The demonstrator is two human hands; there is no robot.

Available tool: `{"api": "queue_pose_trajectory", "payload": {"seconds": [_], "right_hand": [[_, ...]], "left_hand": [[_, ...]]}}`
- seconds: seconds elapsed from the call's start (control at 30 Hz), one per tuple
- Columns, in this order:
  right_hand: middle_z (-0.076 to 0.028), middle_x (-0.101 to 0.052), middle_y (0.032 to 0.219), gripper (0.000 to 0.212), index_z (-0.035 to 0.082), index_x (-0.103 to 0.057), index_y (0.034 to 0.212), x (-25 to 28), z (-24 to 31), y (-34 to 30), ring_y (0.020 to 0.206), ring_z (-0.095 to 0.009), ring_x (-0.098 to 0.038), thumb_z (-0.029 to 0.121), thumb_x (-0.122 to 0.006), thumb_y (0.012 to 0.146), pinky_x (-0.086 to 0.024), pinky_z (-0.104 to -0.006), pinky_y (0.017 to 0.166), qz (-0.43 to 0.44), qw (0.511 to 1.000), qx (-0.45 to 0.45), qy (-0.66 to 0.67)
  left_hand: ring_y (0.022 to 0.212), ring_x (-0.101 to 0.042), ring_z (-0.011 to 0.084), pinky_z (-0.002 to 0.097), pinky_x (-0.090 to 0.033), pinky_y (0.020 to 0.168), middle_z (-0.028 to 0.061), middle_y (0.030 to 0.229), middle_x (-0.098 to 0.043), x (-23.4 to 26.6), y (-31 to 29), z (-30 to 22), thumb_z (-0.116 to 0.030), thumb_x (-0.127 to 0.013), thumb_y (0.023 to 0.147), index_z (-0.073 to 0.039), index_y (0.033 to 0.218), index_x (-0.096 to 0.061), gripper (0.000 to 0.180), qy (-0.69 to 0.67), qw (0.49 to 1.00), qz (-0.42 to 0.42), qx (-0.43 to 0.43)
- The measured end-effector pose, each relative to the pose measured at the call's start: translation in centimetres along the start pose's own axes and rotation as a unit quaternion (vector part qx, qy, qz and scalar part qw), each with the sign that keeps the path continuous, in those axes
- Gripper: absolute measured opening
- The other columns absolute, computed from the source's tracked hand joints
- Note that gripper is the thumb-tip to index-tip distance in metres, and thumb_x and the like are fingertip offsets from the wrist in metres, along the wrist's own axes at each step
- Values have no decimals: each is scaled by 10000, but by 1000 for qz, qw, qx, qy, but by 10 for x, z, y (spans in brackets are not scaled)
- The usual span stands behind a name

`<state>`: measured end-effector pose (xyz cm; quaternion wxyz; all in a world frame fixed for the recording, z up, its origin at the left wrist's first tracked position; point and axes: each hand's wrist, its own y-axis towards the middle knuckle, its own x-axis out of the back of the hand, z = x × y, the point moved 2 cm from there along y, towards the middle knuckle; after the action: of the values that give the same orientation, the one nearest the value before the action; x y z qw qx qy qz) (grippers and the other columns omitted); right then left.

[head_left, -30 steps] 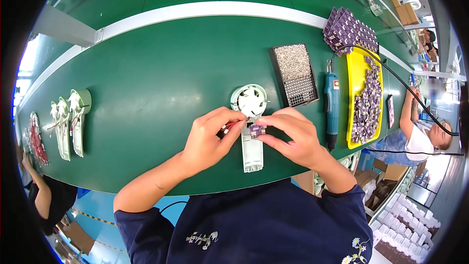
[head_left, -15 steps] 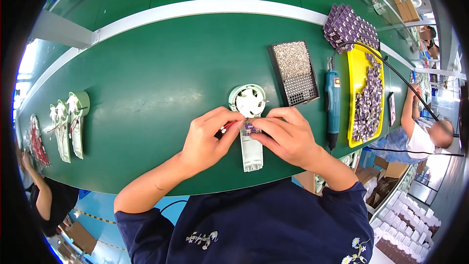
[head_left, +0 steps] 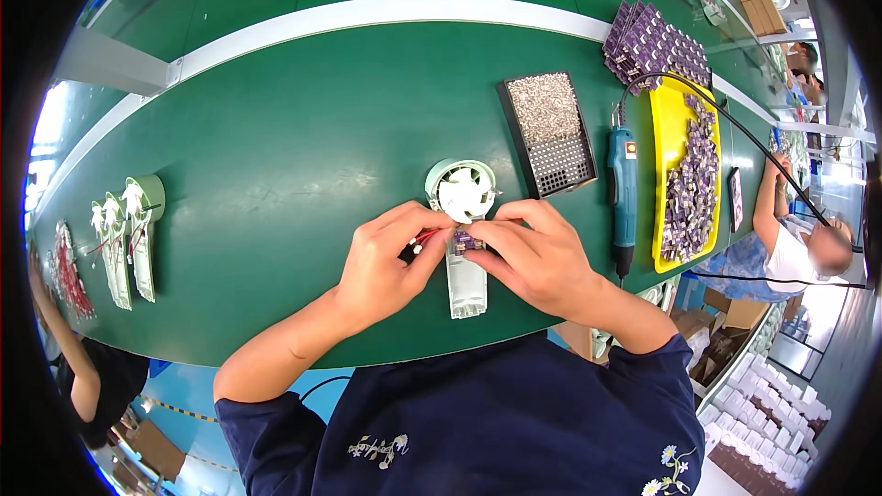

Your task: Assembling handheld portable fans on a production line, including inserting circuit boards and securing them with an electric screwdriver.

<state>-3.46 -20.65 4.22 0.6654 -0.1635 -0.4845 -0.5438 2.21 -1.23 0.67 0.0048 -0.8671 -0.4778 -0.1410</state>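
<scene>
A pale green handheld fan housing (head_left: 467, 301) lies on the green table in front of me, its round head holding white fan blades (head_left: 462, 195) on the far side. Inside the handle, just below the head, sits a small purple circuit board (head_left: 466, 243). My left hand (head_left: 390, 262) is closed in a pinch on thin red wires (head_left: 424, 238), whose white plug ends stick out beside the fingers. My right hand (head_left: 540, 255) is closed, thumb and fingers pressed on the circuit board. The fingertips of both hands nearly meet and hide the spot between them.
A black tray of small metal screws (head_left: 548, 110), a teal electric screwdriver (head_left: 624, 188) and a yellow bin (head_left: 659, 211) of purple boards stand to the right. Stacked board panels (head_left: 652, 44) lie behind. More fan housings (head_left: 144, 257) and red wires (head_left: 69, 271) are leftward. People sit at both sides.
Both hands keep their places at the fan, with only tiny finger movement. The view has shifted slightly. At the far left, another person's arm has moved.
</scene>
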Motion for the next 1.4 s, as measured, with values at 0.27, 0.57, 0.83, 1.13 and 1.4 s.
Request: {"api": "queue_pose_trajectory", "payload": {"seconds": [0.27, 0.57, 0.83, 1.13, 1.4], "right_hand": [[-42, -675, 866, 399, 42, -698, 1078, 0, 5, 5, 890, -231, -632, 81, -886, 729, -520, -359, 712, -2, 1000, 5, -17], [-57, -672, 872, 401, 28, -699, 1088, 0, 6, 4, 888, -243, -628, 80, -883, 736, -521, -361, 728, 1, 1000, 5, -20], [-49, -685, 899, 421, 28, -672, 1151, -6, 0, -4, 937, -214, -629, 104, -845, 775, -510, -353, 771, -23, 1000, -7, 3], [-153, -643, 1176, 502, -8, -614, 1285, -32, 9, -27, 958, -225, -720, -88, -793, 824, -620, -313, 771, -85, 944, -194, 254], [-154, -626, 1215, 467, -51, -587, 1276, -36, 6, -31, 978, -198, -734, -129, -753, 847, -631, -298, 839, -107, 906, -251, 323]], "left_hand": [[690, -641, 151, 276, -507, 607, 100, 856, -683, 0, -1, 1, 47, -713, 913, 18, 1036, -708, 126, -10, 1000, -6, 1], [650, -599, 182, 300, -487, 590, 100, 844, -658, -1, -2, -4, 69, -698, 875, 5, 1064, -694, 199, -5, 998, 29, -56], [641, -618, 172, 301, -509, 573, 83, 877, -645, -3, -3, -4, 31, -806, 821, -11, 994, -731, 193, 57, 996, 28, -68], [675, -610, 183, 306, -501, 558, 78, 914, -613, -8, -9, -2, 47, -827, 777, -13, 947, -721, 209, 93, 992, -14, -79], [677, -610, 179, 305, -499, 550, 77, 910, -613, -11, -10, 0, 46, -831, 775, -14, 934, -717, 205, 104, 990, -29, -90]]}}
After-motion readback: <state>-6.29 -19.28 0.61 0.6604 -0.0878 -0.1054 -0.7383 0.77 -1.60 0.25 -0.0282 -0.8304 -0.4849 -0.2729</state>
